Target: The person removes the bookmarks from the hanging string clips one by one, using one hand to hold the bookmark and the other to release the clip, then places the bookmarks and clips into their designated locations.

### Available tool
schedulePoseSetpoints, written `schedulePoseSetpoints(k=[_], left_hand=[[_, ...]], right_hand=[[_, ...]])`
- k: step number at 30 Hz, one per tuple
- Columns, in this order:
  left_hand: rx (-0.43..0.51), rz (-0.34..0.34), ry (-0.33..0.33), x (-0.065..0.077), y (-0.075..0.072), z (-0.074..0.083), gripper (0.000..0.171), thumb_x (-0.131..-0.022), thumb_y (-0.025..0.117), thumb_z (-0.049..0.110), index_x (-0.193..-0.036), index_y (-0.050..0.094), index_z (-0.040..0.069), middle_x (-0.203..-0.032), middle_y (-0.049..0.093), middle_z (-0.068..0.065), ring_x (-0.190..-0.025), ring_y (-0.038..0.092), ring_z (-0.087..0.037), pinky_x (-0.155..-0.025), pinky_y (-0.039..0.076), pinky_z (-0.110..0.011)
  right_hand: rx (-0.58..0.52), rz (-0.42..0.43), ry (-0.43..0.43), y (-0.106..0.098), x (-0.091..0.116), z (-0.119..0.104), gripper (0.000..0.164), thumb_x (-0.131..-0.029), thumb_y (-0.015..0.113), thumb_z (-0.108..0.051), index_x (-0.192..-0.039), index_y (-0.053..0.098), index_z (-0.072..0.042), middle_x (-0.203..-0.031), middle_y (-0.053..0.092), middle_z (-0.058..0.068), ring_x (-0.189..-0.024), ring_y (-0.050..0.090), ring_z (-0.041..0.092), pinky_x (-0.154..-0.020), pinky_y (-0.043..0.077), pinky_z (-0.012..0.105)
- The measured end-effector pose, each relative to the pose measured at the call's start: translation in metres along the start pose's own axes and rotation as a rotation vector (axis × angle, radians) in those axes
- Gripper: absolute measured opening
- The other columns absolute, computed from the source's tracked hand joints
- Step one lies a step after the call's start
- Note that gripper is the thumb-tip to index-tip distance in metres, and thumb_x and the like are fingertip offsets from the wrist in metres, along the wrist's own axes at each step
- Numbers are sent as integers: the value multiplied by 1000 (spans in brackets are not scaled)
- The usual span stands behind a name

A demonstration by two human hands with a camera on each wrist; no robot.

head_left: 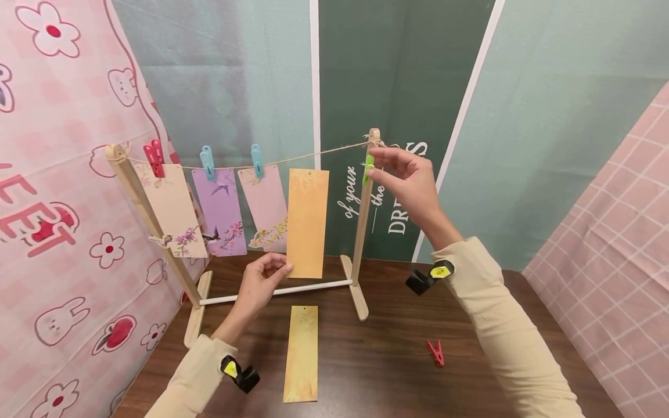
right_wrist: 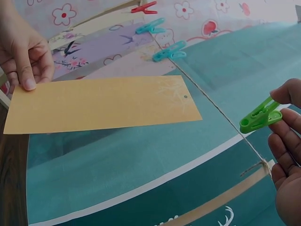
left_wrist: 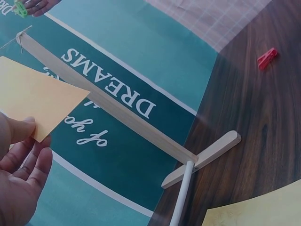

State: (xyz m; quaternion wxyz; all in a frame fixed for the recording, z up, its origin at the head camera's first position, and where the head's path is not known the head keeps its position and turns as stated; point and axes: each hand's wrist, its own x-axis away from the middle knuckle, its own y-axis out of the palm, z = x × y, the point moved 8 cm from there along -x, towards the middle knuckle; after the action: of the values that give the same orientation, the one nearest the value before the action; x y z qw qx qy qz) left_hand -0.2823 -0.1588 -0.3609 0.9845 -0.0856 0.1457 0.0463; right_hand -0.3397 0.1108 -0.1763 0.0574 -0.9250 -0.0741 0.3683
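Observation:
My left hand (head_left: 263,280) pinches the lower left edge of an orange-yellow card (head_left: 308,223), held upright just below the string (head_left: 313,154). Near its top the card has a small hole, seen in the right wrist view. My right hand (head_left: 410,177) pinches a green clothespin (head_left: 368,170) between thumb and fingers, by the top of the right wooden post (head_left: 360,232). From the string hang a cream card (head_left: 175,209) under a red clothespin (head_left: 154,158), a purple card (head_left: 219,212) under a blue clothespin (head_left: 207,162), and a pink card (head_left: 263,203) under another blue clothespin (head_left: 256,161).
A second yellow card (head_left: 301,354) lies on the dark wooden table (head_left: 387,360) in front of the stand. To the right lies a loose red clothespin (head_left: 435,353). The stand's left post (head_left: 151,220) and white crossbar (head_left: 313,287) span the back. Printed cloths surround the table.

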Motion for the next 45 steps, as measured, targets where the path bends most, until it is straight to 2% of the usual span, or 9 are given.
schedulePoseSetpoints(k=[5, 10, 16, 20, 23, 27, 30, 35, 45], left_hand=[[27, 2, 4, -2, 0, -14, 12, -89, 70, 3, -96, 66, -6, -81, 65, -12, -71, 59, -11, -68, 51, -20], [32, -4, 31, 0, 0, -14, 14, -89, 71, 5, -96, 65, -5, -82, 65, -12, -72, 60, -12, -68, 51, -20], [20, -2, 22, 3, 0, -14, 13, -88, 71, 4, -96, 65, -5, -81, 64, -12, -72, 59, -11, -67, 50, -19], [17, -4, 13, 5, -2, -14, 13, -88, 70, 3, -96, 65, -5, -81, 65, -11, -71, 59, -10, -66, 49, -18], [6, -14, 7, 10, -3, -3, 10, -88, 69, -1, -95, 64, -8, -80, 64, -12, -70, 58, -10, -64, 48, -18], [8, -18, 7, 11, -4, -6, 11, -88, 69, -2, -95, 64, -8, -80, 64, -11, -69, 58, -10, -62, 48, -18], [23, -21, 18, 8, -4, -20, 12, -88, 71, 1, -96, 65, -6, -80, 65, -10, -69, 59, -10, -63, 49, -20], [33, -36, 33, 9, -3, -21, 13, -88, 71, 3, -95, 65, -6, -80, 65, -12, -68, 60, -11, -64, 52, -25], [48, -45, 0, 17, -4, -24, 14, -89, 70, 3, -96, 64, -7, -81, 65, -13, -69, 60, -12, -67, 55, -27]], right_hand=[[-16, 23, 5, -8, 4, 2, 29, -83, 74, -2, -111, 69, -1, -102, 68, 8, -97, 61, 21, -94, 46, 34], [-50, 26, 15, -12, 7, 2, 29, -81, 75, 0, -109, 69, -1, -100, 68, 9, -95, 61, 22, -89, 48, 28], [-18, 19, 19, -15, 12, 4, 29, -82, 75, -1, -110, 68, 0, -102, 67, 8, -97, 61, 22, -95, 46, 35], [-4, 31, 15, -18, 15, 4, 30, -82, 74, -1, -111, 68, -1, -103, 66, 9, -98, 60, 22, -93, 46, 31], [-16, 38, 12, -20, 18, 6, 31, -82, 73, 1, -112, 67, 1, -104, 65, 9, -99, 59, 24, -92, 46, 28], [-32, 43, 10, -24, 22, 7, 30, -82, 73, 3, -112, 67, 1, -105, 64, 9, -98, 59, 23, -91, 47, 27], [-26, 45, 14, -27, 26, 5, 30, -82, 73, 3, -111, 68, 0, -105, 65, 9, -98, 59, 21, -94, 46, 27], [11, 50, 33, -33, 34, 4, 29, -82, 73, 2, -111, 67, 1, -105, 65, 8, -99, 59, 21, -101, 42, 31], [27, 43, 70, -41, 52, 9, 31, -82, 73, 4, -112, 65, 5, -106, 66, 7, -100, 58, 21, -97, 44, 27]])
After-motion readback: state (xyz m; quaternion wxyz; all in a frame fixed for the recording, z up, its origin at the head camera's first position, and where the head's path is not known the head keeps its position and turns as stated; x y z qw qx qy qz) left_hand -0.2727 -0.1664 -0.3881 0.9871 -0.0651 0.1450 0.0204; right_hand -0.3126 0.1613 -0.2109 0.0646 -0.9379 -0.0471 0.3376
